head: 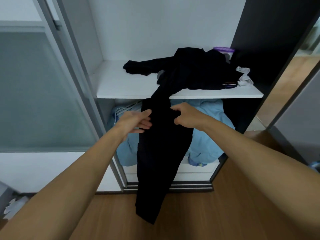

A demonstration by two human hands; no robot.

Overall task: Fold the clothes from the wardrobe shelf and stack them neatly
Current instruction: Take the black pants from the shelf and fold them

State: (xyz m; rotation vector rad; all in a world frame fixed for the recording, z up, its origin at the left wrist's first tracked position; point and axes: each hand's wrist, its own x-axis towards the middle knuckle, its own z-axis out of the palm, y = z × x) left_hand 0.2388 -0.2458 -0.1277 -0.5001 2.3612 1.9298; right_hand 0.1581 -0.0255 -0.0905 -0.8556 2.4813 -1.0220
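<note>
- L hand (136, 121): at left edge of long black garment (161, 161), thumb + fingertips on the cloth, fingers fairly straight; can't tell if it's actually pinching.
- R hand (185, 116): fingers curled, pinching the garment's right edge, level w/ L hand.
- Garment: top end lies on white wardrobe shelf (121, 87), drapes over the front lip, hangs down to wood floor (216, 213).
- Shelf also holds unfolded pile of black clothes (194, 66), right of centre; grey-white cloth (244, 77) at pile's right; purple-lidded container (223, 49) behind.
- Below shelf: crumpled light-blue bedding (207, 135), behind the hanging garment.
</note>
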